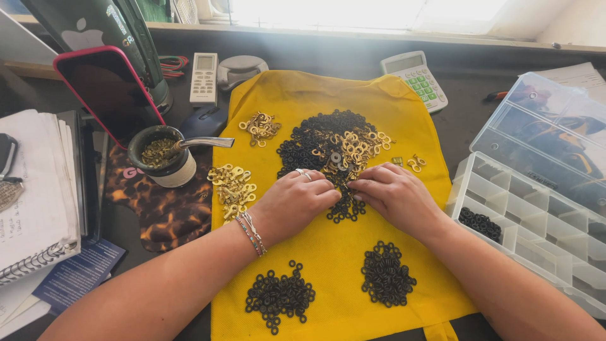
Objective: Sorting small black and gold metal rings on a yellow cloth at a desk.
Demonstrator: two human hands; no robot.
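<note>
Yellow cloth (379, 120) carries the mixed pile (331, 145) at twelve o'clock — left hand (293, 202) and right hand (394, 196), fingers pressed together, should rake small batches — likely keeping black rings from brass terminals.

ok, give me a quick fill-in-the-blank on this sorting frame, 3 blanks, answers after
1. Both hands, left hand and right hand, rest on a ____ cloth.
2. The sorted black rings near the wrists form ____ separate piles.
3. The clear organizer box lies on the person's ____ side.

Missing words: yellow; two; right
</note>
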